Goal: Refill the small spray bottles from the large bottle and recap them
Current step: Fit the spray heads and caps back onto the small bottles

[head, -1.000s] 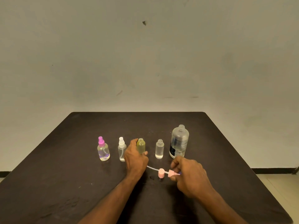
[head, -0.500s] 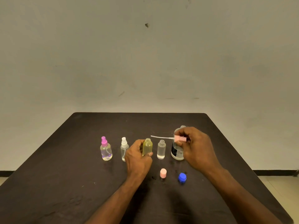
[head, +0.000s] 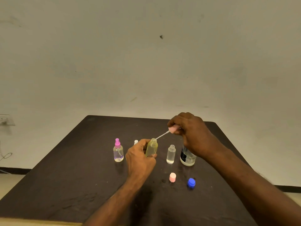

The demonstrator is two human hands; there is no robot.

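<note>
On the dark table [head: 81, 168], my left hand [head: 140, 159] grips the yellow bottle [head: 151, 148] upright, its neck open. My right hand [head: 192, 134] pinches the pink spray head [head: 173, 128], its dip tube [head: 161, 136] slanting to the bottle's mouth. I judge this the recapping step: next the tube must be fed straight in and the head screwed on.

Right hand [head: 193, 136] swung pink sprayer [head: 173, 128]'s tube seemingly to yellow bottle [head: 151, 148]'s mouth
</note>
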